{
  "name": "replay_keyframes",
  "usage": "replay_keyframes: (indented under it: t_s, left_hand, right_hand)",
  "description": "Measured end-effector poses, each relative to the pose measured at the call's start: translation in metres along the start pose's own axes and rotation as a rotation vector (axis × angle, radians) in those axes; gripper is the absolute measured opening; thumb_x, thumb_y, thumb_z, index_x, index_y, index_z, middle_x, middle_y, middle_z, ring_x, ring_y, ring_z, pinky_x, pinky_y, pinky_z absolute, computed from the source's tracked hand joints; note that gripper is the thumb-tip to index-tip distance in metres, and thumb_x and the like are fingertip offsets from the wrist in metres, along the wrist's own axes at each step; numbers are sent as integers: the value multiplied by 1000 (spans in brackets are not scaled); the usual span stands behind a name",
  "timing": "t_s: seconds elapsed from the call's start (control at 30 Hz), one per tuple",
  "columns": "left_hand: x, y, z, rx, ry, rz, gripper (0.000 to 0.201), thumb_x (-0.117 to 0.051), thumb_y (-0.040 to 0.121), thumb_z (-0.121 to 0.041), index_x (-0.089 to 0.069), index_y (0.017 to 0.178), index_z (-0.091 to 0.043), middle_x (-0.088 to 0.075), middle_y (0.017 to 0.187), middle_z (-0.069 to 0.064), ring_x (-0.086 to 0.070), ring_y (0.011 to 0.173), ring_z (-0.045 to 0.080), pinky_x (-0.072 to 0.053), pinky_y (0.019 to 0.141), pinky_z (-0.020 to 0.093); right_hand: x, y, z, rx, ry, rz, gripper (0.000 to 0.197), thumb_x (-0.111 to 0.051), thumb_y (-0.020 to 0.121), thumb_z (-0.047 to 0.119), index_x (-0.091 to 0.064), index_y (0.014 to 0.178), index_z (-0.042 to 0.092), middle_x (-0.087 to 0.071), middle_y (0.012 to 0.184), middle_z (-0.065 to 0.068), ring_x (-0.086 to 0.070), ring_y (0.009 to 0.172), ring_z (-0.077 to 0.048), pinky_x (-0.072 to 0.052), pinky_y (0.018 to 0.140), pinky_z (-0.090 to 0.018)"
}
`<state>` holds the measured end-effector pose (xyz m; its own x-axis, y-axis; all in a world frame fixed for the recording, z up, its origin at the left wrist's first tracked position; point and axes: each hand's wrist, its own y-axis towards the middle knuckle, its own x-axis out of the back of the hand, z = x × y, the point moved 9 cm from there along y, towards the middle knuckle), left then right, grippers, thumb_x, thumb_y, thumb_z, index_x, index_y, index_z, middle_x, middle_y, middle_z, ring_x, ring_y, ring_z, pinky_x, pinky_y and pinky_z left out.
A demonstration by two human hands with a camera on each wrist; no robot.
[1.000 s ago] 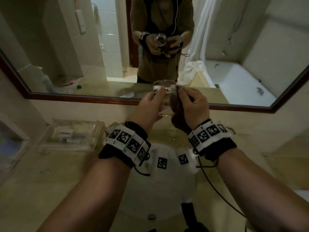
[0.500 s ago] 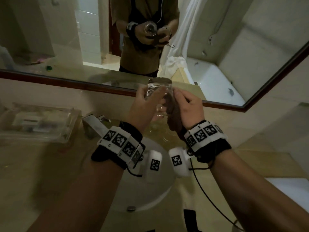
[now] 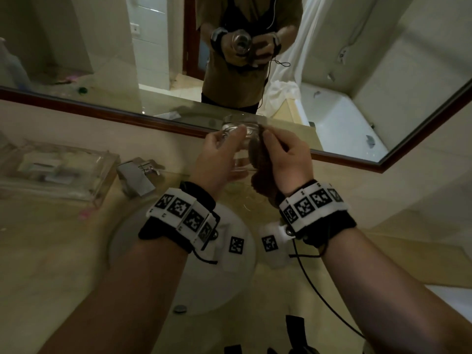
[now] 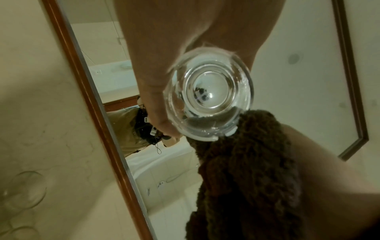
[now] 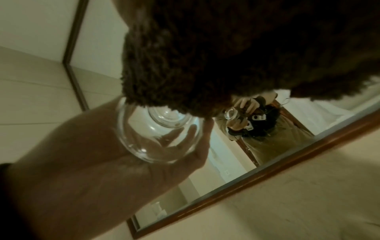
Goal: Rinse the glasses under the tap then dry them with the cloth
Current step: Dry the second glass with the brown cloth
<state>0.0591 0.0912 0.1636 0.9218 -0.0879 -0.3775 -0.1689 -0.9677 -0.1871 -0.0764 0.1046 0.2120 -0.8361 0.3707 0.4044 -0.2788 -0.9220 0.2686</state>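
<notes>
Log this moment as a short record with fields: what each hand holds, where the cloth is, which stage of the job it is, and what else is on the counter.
left hand: grips the glass, raised above the sink
right hand: holds the brown cloth against the glass's side
glass: clear, its thick base faces the left wrist camera
stage: drying; no water seen running at the tap
other glasses: one lies on the counter in the left wrist view
counter: clear plastic tray left of the tap
behind: mirror reflects the person

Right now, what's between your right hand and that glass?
The dark brown cloth: the right hand pinches it against the side of the glass that the left hand holds. Head view shows it.
</notes>
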Motion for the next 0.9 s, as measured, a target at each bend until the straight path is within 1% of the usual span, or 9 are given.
replay_keyframes:
  t_s: [0.13, 0.2, 0.33, 0.4, 0.47, 0.57, 0.7, 0.8, 0.9]
  left_hand:
    - [11, 6, 1, -9, -41, -34, 52, -60, 91, -44, -45, 130, -12, -63, 107, 4, -71, 87, 22, -55, 86, 48]
    - [15, 10, -2, -25, -50, -32, 52, -60, 91, -43, -43, 130, -13, -65, 109, 6, -73, 84, 20, -56, 83, 47]
    - [16, 16, -3, -18, -62, 34, 36, -59, 93, -39, -40, 117, -22, -66, 115, 10, -73, 83, 18, -59, 73, 40]
    - [17, 20, -1, -32, -9, 93, 24, -55, 96, -33, -44, 114, -22, -61, 119, 7, -70, 79, 3, -59, 64, 28]
    - [21, 23, -3, -65, 68, 126, 32, -50, 100, -29, -47, 127, -13, -54, 107, -9, -61, 71, -15, -52, 57, 13]
    - [36, 33, -6, -58, 115, 101, 47, -50, 98, -42, -45, 135, -14, -54, 97, -15, -64, 91, 8, -55, 67, 27]
    - [48, 38, -8, -48, 124, 83, 52, -62, 75, -66, -56, 107, -25, -66, 100, -3, -69, 95, 23, -59, 76, 41]
    - [57, 39, -2, -5, -13, 62, 46, -72, 80, -46, -56, 113, -18, -68, 110, 7, -69, 96, 27, -57, 81, 44]
    - [66, 41, 1, 26, -80, 85, 45, -69, 86, -37, -57, 121, -12, -69, 104, 4, -69, 95, 27, -56, 85, 48]
  right_hand:
    - [-6, -2, 18, 110, -22, 14, 25, -56, 94, 20, -68, 115, 17, -54, 111, 5, -50, 95, 3, -34, 80, 2]
    - [-10, 1, 18, 108, -15, -4, 24, -55, 94, 22, -68, 114, 17, -57, 112, 3, -52, 97, -1, -35, 81, 2]
    - [-17, 7, 6, 36, 65, -59, 30, -52, 91, 33, -71, 109, 18, -69, 106, 1, -63, 101, -14, -49, 94, -38]
    - [-20, 7, 5, 47, 69, -101, 30, -52, 89, 31, -72, 106, 17, -72, 103, -1, -64, 100, -17, -48, 94, -44]
    - [-26, 6, 5, 47, 59, -135, 29, -53, 88, 33, -73, 105, 19, -71, 103, -1, -63, 102, -18, -48, 94, -45]
    - [-33, 3, 7, 48, -11, -181, 26, -57, 90, 26, -71, 109, 15, -67, 108, -4, -60, 103, -14, -45, 99, -33]
    - [-46, -2, 17, 91, -89, -185, 23, -59, 92, 18, -70, 111, 13, -63, 110, -5, -55, 102, -9, -39, 92, -10]
    - [-59, -5, 23, 117, -110, -168, 23, -59, 92, 17, -70, 112, 14, -59, 112, -4, -53, 103, -8, -34, 89, -2]
    - [-67, -8, 24, 120, -114, -179, 24, -58, 92, 17, -70, 113, 14, -60, 111, -4, -54, 102, -8, -38, 91, -7]
